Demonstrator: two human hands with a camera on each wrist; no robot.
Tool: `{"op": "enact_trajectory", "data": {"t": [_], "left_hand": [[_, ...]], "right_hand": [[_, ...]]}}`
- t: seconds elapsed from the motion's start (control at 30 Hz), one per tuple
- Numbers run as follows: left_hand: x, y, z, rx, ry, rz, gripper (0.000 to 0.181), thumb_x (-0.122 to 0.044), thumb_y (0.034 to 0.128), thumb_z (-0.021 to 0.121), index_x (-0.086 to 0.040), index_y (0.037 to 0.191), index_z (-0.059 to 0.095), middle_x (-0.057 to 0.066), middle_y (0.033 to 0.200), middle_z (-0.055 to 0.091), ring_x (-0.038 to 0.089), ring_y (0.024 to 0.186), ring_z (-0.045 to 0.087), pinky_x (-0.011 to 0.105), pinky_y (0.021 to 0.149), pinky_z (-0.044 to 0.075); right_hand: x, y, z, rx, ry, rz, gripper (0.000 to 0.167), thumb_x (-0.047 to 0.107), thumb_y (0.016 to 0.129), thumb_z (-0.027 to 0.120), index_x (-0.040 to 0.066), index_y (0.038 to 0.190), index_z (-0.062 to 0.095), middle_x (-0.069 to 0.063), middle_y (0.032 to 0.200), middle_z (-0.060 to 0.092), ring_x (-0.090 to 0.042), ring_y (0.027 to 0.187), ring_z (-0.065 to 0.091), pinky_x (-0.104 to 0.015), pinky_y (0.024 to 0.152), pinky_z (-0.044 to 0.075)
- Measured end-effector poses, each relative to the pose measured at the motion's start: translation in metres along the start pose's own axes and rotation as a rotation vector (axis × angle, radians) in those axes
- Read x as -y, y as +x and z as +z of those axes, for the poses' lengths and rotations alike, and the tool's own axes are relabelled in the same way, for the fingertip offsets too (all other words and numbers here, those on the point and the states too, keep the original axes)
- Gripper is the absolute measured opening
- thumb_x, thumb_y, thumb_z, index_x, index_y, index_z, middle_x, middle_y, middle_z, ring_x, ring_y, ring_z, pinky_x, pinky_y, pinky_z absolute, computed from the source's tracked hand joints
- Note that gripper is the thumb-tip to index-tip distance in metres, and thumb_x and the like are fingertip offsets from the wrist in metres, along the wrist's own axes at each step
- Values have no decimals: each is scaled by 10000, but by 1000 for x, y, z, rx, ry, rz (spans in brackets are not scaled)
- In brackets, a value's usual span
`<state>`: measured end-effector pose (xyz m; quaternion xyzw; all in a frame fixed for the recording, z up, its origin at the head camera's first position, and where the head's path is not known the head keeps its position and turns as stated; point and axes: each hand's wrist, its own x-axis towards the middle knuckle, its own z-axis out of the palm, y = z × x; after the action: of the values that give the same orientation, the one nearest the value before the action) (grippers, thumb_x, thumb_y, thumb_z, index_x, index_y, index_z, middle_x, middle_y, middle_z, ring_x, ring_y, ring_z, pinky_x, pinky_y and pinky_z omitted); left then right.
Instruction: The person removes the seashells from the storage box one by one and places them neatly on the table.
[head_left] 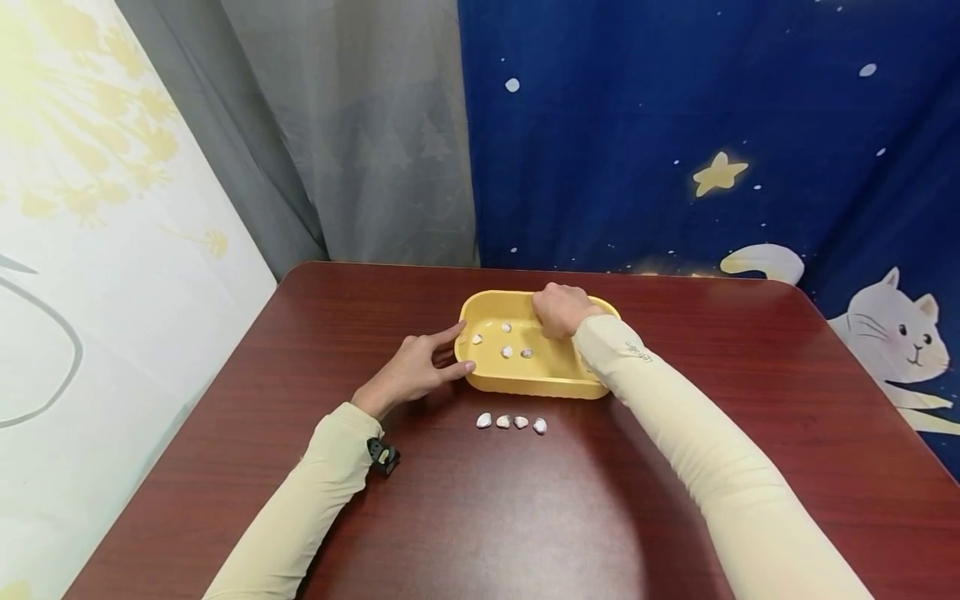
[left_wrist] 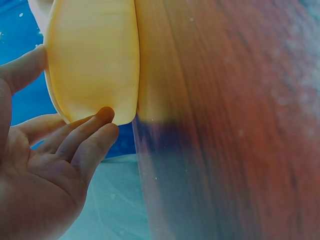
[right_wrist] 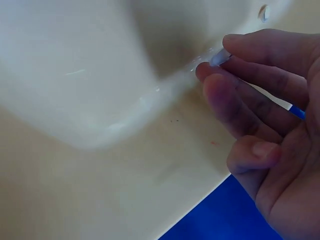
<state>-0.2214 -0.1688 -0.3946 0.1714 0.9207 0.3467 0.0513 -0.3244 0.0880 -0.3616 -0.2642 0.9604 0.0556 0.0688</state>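
Observation:
A yellow plastic basin (head_left: 536,387) stands on the table towards its far edge. My left hand (head_left: 411,367) holds its left end, thumb and fingers spread round the wall, as the left wrist view also shows. Inside the basin, at the right, my right hand (head_left: 562,310) reaches down. In the right wrist view it pinches a small whitish seashell (right_wrist: 220,57) between thumb and fingertips, close to the basin wall. Several small white shells (head_left: 507,352) lie on the basin floor to the left of that hand. In front of the basin, several more shells (head_left: 503,422) lie in a row.
The dark red wooden table (head_left: 465,508) reaches out on both sides of the basin. Behind it hang a grey curtain (head_left: 375,150) and a blue curtain (head_left: 600,150) with stars and a cat. A whitish patterned panel (head_left: 112,292) is at the left.

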Motion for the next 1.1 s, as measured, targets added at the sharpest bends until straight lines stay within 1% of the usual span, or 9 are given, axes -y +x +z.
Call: {"op": "enact_trajectory", "data": {"t": [0.07, 0.17, 0.43, 0.5, 0.73, 0.83, 0.97, 1.1], "left_hand": [[0, 0, 0, -1, 7, 1, 778, -441, 912, 713, -175, 1562, 379, 111, 1519, 500, 220, 1411, 489, 434, 1118, 466], [1, 0, 1, -2, 15, 5, 776, -442, 913, 709, -175, 1563, 378, 117, 1519, 501, 225, 1410, 493, 438, 1109, 474], [0, 0, 1, -1, 24, 4, 776, -463, 913, 705, -196, 1563, 377, 116, 1515, 507, 225, 1410, 492, 436, 1120, 465], [0, 0, 0, 0, 24, 2, 779, -466, 914, 705, -200, 1565, 371, 120, 1515, 507, 227, 1415, 485, 437, 1130, 455], [0, 0, -1, 2, 21, -5, 781, -463, 915, 706, -192, 1566, 369, 129, 1512, 507, 231, 1416, 483, 436, 1140, 444], [0, 0, -1, 5, 24, -8, 780, -460, 916, 705, -190, 1566, 369, 133, 1513, 505, 236, 1421, 477, 443, 1142, 441], [0, 0, -1, 11, 26, -8, 781, -464, 917, 701, -190, 1567, 367, 135, 1514, 504, 236, 1420, 479, 444, 1143, 440], [0, 1, -1, 8, 30, -11, 784, -466, 916, 702, -193, 1568, 364, 136, 1516, 502, 236, 1416, 483, 447, 1139, 444]], "right_hand": [[0, -1, -2, 4, 4, -13, 312, 36, 835, 625, 163, 596, 469, 0, 634, 458, -184, 629, 476, -312, 534, 376], [1, -3, -6, 0, 9, -32, 311, 27, 812, 620, 174, 591, 459, 13, 631, 447, -169, 624, 465, -301, 520, 359], [2, -15, -28, 19, 19, -67, 285, -10, 780, 591, 171, 575, 512, 38, 574, 404, -153, 602, 418, -302, 519, 341], [1, -19, -33, 15, 16, -74, 296, -8, 780, 597, 183, 566, 522, 52, 559, 411, -146, 599, 421, -297, 519, 348], [2, -32, -44, -13, 39, -105, 324, -2, 784, 603, 188, 541, 505, 63, 533, 356, -131, 570, 375, -274, 493, 290], [2, -38, -45, -42, 49, -124, 294, 28, 794, 635, 183, 557, 557, 60, 534, 395, -131, 572, 399, -273, 496, 309], [2, -49, -45, -101, 57, -144, 218, 84, 796, 680, 189, 608, 646, 56, 572, 518, -140, 600, 481, -294, 528, 395], [5, -60, -43, -162, 91, -164, 182, 86, 787, 670, 198, 644, 690, 53, 619, 599, -146, 622, 524, -316, 549, 445]]}}
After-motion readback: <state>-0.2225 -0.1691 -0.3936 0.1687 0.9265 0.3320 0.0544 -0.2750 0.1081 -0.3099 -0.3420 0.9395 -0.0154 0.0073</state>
